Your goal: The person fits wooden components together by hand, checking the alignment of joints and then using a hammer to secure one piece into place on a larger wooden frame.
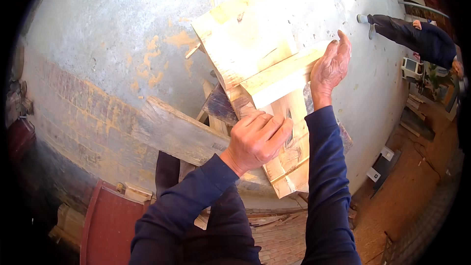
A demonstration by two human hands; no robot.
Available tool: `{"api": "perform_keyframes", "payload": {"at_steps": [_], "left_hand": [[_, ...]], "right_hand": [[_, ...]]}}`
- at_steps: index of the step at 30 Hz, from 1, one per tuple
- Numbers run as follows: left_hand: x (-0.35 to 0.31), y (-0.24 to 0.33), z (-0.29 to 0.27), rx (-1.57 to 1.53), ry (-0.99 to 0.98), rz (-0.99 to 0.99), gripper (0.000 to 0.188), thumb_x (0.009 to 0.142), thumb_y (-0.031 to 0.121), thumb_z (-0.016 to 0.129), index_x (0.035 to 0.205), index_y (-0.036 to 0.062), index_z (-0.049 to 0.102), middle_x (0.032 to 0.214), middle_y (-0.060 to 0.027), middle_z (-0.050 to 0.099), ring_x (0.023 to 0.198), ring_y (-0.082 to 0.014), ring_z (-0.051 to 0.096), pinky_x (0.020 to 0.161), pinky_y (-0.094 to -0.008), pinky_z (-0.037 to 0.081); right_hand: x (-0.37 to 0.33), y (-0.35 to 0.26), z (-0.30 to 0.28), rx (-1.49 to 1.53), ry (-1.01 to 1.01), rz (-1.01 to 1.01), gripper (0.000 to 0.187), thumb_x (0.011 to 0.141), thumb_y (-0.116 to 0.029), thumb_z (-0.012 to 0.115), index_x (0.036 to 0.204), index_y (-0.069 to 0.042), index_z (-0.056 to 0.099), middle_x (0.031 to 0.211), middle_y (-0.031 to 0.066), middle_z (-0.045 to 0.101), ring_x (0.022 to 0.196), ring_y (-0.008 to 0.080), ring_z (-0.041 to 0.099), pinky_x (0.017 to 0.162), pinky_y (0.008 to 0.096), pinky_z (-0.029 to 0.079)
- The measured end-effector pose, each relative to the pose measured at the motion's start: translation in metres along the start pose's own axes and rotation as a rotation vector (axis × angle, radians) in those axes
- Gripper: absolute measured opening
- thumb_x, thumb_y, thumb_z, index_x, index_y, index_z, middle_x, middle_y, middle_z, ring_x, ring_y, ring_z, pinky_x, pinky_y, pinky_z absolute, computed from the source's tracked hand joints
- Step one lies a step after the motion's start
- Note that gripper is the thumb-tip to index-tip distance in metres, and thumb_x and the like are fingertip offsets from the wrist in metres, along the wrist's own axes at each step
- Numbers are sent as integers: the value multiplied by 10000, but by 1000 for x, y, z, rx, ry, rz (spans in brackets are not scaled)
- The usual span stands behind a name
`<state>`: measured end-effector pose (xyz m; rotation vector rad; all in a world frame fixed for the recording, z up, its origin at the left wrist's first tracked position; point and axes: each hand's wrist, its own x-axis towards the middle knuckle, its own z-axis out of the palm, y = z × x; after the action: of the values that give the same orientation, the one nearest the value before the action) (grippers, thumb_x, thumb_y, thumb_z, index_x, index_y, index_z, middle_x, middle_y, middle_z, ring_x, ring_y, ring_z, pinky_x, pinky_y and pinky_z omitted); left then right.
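My left hand [257, 140] is curled into a fist close to the near end of a thick pale wooden block [284, 76]. What it holds, if anything, is hidden behind the fingers. My right hand [331, 71] has its fingers stretched out, with the palm side against or just beside the far right end of that block. The block lies slantwise across a wide light board [245, 34], washed out by strong sunlight. Beneath my left hand, another pale plank [297, 154] runs toward me, with a dark patch near its middle.
A grey weathered plank [179, 127] juts out to the left. Sawdust [154, 61] is scattered on the concrete floor [98, 34]. At lower left stands a dark red panel [110, 225]. Another person [417, 37] is at the far right, near a small white-framed appliance [411, 66].
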<state>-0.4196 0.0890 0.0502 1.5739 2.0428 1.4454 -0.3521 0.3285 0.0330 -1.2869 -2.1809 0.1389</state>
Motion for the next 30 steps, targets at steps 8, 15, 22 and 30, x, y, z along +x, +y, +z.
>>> {"api": "perform_keyframes", "payload": {"at_steps": [8, 15, 22, 30], "left_hand": [[133, -4, 40, 383, -592, -87, 1033, 780, 256, 862, 1622, 146, 274, 1256, -232, 656, 854, -361, 736, 701, -438, 596], [127, -9, 65, 525, -769, -60, 1111, 740, 68, 736, 1680, 258, 175, 717, -168, 695, 678, -366, 709, 631, -444, 561], [110, -5, 65, 503, -747, -8, 1089, 745, 85, 751, 1677, 184, 196, 717, -167, 695, 633, -366, 695, 585, -443, 538], [98, -7, 66, 608, -614, -88, 651, 760, 258, 802, 1317, 37, 547, 731, -228, 694, 701, -441, 693, 655, -504, 542]], "right_hand": [[-229, 39, -47, -248, -268, 372, 675, 950, -211, 587, 1563, -24, 376, 1578, 234, 396, 1507, 397, 317, 1276, 549, 171], [-217, 46, -49, -225, -237, 393, 683, 920, -223, 602, 1555, -47, 425, 1574, 191, 427, 1497, 382, 344, 1267, 559, 200], [-222, 53, -58, -248, -281, 430, 721, 901, -275, 644, 1547, -42, 426, 1567, 181, 415, 1500, 354, 339, 1272, 565, 204], [-218, 53, -65, -99, -245, 498, 697, 896, -259, 667, 1527, -49, 460, 1556, 151, 433, 1504, 324, 340, 1277, 563, 205]]}}
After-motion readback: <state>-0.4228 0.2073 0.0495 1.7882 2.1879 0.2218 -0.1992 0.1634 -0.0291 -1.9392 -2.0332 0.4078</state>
